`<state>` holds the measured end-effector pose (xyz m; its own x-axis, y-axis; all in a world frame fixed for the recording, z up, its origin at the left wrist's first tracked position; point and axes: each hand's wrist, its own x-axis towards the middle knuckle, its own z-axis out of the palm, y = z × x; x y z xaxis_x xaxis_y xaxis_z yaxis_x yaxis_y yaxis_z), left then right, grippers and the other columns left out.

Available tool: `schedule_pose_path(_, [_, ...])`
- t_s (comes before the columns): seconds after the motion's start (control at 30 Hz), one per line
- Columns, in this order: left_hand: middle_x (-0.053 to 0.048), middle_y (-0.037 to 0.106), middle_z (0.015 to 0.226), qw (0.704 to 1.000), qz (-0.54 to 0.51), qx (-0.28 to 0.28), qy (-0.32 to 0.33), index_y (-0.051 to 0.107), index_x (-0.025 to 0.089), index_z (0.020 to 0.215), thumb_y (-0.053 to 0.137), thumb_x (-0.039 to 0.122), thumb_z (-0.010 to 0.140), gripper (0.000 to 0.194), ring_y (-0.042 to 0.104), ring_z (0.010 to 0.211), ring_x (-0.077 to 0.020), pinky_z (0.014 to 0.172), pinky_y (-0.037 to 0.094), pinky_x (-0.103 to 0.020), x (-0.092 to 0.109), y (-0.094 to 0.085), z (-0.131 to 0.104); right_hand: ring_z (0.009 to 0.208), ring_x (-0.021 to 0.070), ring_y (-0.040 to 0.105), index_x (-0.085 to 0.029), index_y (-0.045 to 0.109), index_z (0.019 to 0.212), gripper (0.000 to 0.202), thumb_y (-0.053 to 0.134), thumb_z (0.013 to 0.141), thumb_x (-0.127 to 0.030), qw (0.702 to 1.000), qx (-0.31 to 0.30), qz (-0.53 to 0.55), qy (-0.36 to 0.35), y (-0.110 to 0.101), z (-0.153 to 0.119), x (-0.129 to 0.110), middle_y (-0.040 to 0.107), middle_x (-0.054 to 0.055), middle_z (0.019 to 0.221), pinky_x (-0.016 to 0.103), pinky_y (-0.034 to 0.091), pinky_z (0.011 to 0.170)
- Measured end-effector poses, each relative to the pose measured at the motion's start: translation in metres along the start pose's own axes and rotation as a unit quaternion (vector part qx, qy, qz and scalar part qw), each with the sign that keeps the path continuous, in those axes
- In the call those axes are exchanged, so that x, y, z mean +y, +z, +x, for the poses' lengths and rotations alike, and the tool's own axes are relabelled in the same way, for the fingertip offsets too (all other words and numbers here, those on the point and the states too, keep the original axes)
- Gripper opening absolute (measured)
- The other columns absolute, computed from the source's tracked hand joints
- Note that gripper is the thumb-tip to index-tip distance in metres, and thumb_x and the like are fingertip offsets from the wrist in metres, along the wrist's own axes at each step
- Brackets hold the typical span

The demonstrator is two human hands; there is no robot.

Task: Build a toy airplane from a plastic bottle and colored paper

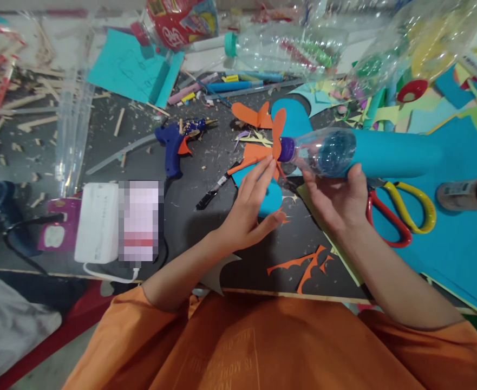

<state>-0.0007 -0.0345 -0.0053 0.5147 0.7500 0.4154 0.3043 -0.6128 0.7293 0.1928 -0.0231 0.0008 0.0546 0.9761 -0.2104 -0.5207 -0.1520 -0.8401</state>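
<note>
My right hand cradles a clear plastic bottle from below, thumb and fingers against its side. The bottle lies on its side, its purple cap to the left and a blue paper sleeve around its body. At the cap sits an orange paper cutout with petal-like blades. My left hand has its fingers stretched out, their tips touching the lower part of this cutout, and the thumb apart. Beneath and beside it lie blue paper pieces and a black pen-like cutter.
Scissors with red and yellow handles lie right of my right hand. A blue glue gun, a white power bank and a phone are on the left. Empty bottles and markers line the back. Orange scraps lie near the front edge.
</note>
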Motion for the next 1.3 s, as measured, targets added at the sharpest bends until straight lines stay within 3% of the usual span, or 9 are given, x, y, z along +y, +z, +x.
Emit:
schedule_pose_path(0.17, [-0.011, 0.018, 0.16, 0.998, -0.037, -0.015, -0.043, 0.009, 0.029, 0.152, 0.04, 0.052, 0.094, 0.071, 0.018, 0.147, -0.0324, 0.117, 0.024, -0.048, -0.006, 0.002, -0.003, 0.118, 0.0264, 0.062, -0.03, 0.071, 0.093, 0.04, 0.076, 0.063, -0.056, 0.999, 0.002, -0.027, -0.018, -0.003, -0.001, 0.002, 0.072, -0.001, 0.11, 0.042, 0.051, 0.102])
schedule_pose_path(0.27, [-0.01, 0.028, 0.157, 0.988, -0.122, 0.023, -0.091, 0.022, 0.027, 0.15, 0.041, 0.054, 0.093, 0.066, 0.025, 0.145, -0.0306, 0.117, 0.026, -0.047, -0.011, 0.006, -0.004, 0.119, 0.0263, 0.061, -0.034, 0.07, 0.098, 0.041, 0.078, 0.062, -0.051, 0.997, 0.011, -0.049, -0.052, -0.002, -0.003, 0.005, 0.071, -0.002, 0.113, 0.045, 0.049, 0.105])
schedule_pose_path(0.37, [-0.007, 0.036, 0.154, 0.956, -0.227, 0.078, -0.17, 0.033, 0.026, 0.145, 0.038, 0.058, 0.092, 0.062, 0.033, 0.142, -0.0285, 0.117, 0.029, -0.045, -0.014, 0.007, -0.001, 0.126, 0.0285, 0.055, -0.036, 0.067, 0.105, 0.052, 0.08, 0.057, -0.05, 0.995, 0.009, -0.07, -0.069, 0.001, -0.006, 0.009, 0.07, -0.001, 0.115, 0.051, 0.044, 0.108])
schedule_pose_path(0.47, [-0.003, 0.035, 0.155, 0.92, -0.3, 0.106, -0.227, 0.039, 0.028, 0.142, 0.043, 0.062, 0.088, 0.065, 0.025, 0.146, -0.0287, 0.119, 0.025, -0.044, -0.013, 0.005, 0.004, 0.126, 0.0311, 0.054, -0.034, 0.064, 0.111, 0.064, 0.082, 0.052, -0.052, 0.993, 0.015, -0.092, -0.069, 0.0, -0.01, 0.016, 0.07, 0.0, 0.116, 0.055, 0.042, 0.109])
schedule_pose_path(0.63, [0.002, 0.031, 0.157, 0.882, -0.381, 0.109, -0.254, 0.039, 0.03, 0.142, 0.049, 0.064, 0.083, 0.068, 0.018, 0.148, -0.0281, 0.122, 0.02, -0.045, -0.008, 0.003, 0.009, 0.123, 0.0295, 0.056, -0.033, 0.062, 0.115, 0.057, 0.078, 0.063, -0.052, 0.982, 0.0, -0.171, -0.084, -0.015, -0.014, 0.027, 0.071, 0.001, 0.111, 0.053, 0.044, 0.108])
schedule_pose_path(0.9, [0.0, 0.032, 0.157, 0.876, -0.399, 0.107, -0.248, 0.043, 0.028, 0.14, 0.052, 0.061, 0.083, 0.067, 0.017, 0.148, -0.0288, 0.122, 0.017, -0.045, -0.006, 0.001, 0.01, 0.12, 0.0316, 0.058, -0.033, 0.061, 0.115, 0.067, 0.078, 0.056, -0.062, 0.98, 0.003, -0.187, -0.073, -0.011, -0.013, 0.023, 0.07, 0.002, 0.111, 0.054, 0.047, 0.104])
schedule_pose_path(1.1, [-0.004, 0.037, 0.154, 0.878, -0.392, 0.108, -0.25, 0.044, 0.026, 0.14, 0.053, 0.063, 0.081, 0.07, 0.022, 0.146, -0.0312, 0.12, 0.022, -0.047, -0.006, 0.0, 0.01, 0.121, 0.0316, 0.058, -0.033, 0.061, 0.115, 0.065, 0.078, 0.057, -0.058, 0.982, 0.007, -0.175, -0.065, -0.008, -0.012, 0.02, 0.07, 0.003, 0.115, 0.052, 0.048, 0.101])
schedule_pose_path(1.3, [-0.001, 0.019, 0.161, 0.9, -0.358, 0.062, -0.241, 0.03, 0.028, 0.147, 0.048, 0.067, 0.083, 0.078, 0.004, 0.149, -0.0302, 0.123, 0.01, -0.044, -0.001, 0.0, 0.009, 0.113, 0.0321, 0.063, -0.031, 0.058, 0.121, 0.072, 0.079, 0.057, -0.056, 0.986, 0.0, -0.157, -0.052, -0.007, -0.012, 0.022, 0.071, 0.004, 0.114, 0.054, 0.047, 0.102])
